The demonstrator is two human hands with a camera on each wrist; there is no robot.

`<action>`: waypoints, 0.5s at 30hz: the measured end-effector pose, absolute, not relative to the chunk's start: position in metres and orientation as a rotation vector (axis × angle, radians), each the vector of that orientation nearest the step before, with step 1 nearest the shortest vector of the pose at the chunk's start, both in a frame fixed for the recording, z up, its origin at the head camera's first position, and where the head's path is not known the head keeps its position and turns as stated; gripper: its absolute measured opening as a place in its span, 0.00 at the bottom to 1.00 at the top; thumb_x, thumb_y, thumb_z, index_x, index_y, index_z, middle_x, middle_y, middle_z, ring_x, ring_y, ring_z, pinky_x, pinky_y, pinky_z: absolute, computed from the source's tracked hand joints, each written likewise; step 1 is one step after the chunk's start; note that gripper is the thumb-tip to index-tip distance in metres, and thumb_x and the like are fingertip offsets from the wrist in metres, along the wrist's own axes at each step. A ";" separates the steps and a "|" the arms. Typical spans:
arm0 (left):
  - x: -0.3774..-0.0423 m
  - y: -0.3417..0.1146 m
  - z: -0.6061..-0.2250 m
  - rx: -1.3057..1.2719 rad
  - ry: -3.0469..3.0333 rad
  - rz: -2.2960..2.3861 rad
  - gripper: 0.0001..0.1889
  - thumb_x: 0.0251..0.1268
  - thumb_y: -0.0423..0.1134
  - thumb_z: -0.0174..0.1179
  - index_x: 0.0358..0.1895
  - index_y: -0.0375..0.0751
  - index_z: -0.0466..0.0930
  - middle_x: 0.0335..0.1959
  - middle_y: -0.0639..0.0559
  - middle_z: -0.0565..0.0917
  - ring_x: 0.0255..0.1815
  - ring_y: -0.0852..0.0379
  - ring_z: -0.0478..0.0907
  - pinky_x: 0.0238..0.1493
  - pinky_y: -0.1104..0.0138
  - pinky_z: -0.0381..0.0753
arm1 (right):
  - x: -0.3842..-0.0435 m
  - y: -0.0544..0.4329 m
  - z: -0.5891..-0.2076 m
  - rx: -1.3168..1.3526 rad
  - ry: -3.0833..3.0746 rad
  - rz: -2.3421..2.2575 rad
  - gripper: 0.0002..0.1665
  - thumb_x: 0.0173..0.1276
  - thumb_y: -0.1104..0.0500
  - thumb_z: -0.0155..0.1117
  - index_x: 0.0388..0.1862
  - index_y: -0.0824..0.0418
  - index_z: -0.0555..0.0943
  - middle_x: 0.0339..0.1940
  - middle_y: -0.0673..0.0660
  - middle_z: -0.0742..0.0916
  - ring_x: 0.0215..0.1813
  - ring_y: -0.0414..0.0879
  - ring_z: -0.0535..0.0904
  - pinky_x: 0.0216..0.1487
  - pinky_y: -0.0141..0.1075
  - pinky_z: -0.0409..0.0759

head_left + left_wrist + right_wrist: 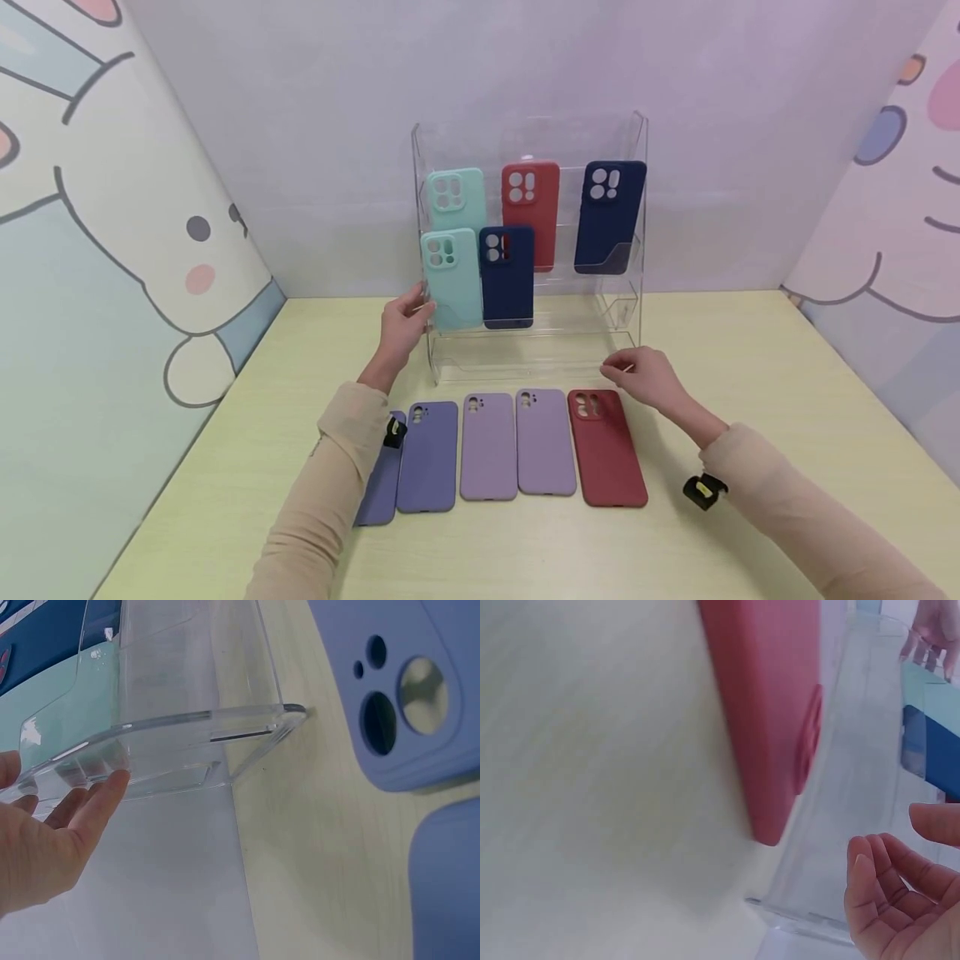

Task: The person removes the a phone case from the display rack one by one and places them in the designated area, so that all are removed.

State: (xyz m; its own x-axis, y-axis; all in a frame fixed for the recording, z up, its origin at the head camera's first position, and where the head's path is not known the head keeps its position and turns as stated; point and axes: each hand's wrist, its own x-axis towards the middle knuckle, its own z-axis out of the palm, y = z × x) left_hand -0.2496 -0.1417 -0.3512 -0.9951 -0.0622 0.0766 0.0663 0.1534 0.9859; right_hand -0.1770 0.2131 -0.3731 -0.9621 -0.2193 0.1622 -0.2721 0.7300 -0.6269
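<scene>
A clear acrylic display stand (480,358) holds several phone cases on its tiers. My left hand (403,329) holds the stand's left side panel, thumb at the front beside the lower mint case (453,287); in the left wrist view its fingers (97,806) lie against the clear panel. To the right of the mint case is a navy case (507,287). Behind them stand another mint case (468,200), a red case (545,212) and a second navy case (611,217). Loosely curled and holding nothing, my right hand (647,377) hovers by the stand's lower right front, above the dark red case (611,458).
On the table (720,333) before the stand lie two lilac cases (489,458) and two violet-blue cases (429,467), one partly behind my left sleeve. Cartoon-printed panels (150,208) flank the table, with a pale wall (337,125) behind.
</scene>
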 end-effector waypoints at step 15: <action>-0.249 -0.142 -0.351 -0.010 -2.325 -1.959 0.25 0.66 0.34 0.53 0.66 0.47 0.62 0.58 0.43 0.73 0.56 0.49 0.72 0.49 0.57 0.77 | -0.194 0.199 -0.334 0.404 -2.728 1.198 0.17 0.64 0.57 0.60 0.46 0.69 0.80 0.35 0.62 0.85 0.34 0.51 0.80 0.32 0.36 0.77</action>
